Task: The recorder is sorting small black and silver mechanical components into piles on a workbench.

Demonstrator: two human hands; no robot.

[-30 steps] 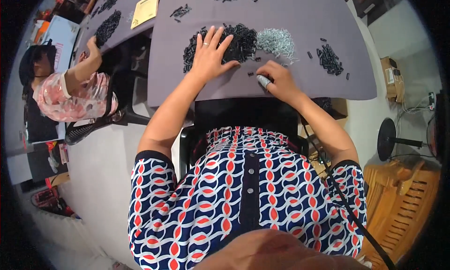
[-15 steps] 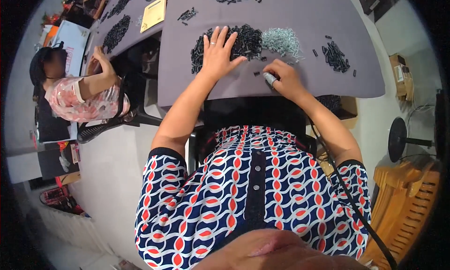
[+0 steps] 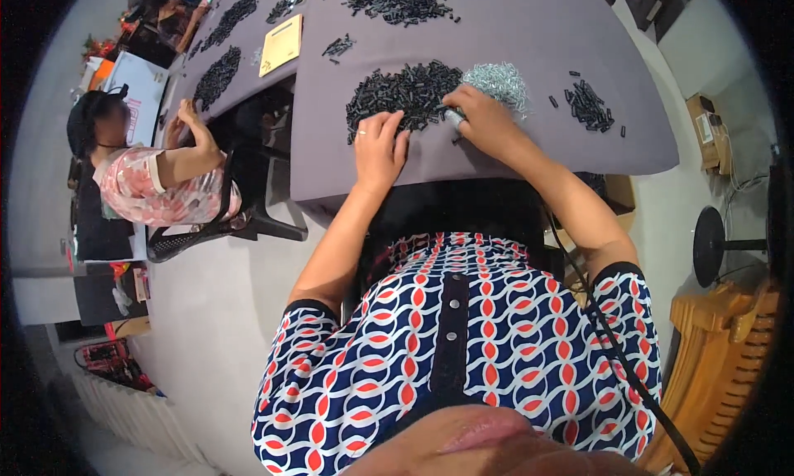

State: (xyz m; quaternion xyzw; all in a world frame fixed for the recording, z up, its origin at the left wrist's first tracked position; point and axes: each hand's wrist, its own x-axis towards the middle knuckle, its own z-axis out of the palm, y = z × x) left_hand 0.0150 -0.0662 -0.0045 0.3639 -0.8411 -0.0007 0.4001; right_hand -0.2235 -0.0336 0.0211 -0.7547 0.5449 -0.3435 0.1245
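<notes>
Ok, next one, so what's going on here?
The person's left hand has its fingertips at the near edge of a heap of small black pieces. The right hand is curled near where that heap meets a pile of small silvery pieces; something greyish shows at its fingers, too small to make out. A smaller black heap lies to the right on the grey tabletop. At the left, a co-worker sits near another black heap.

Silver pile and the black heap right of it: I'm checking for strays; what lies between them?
The head view shows a loose black piece on cloth.
</notes>
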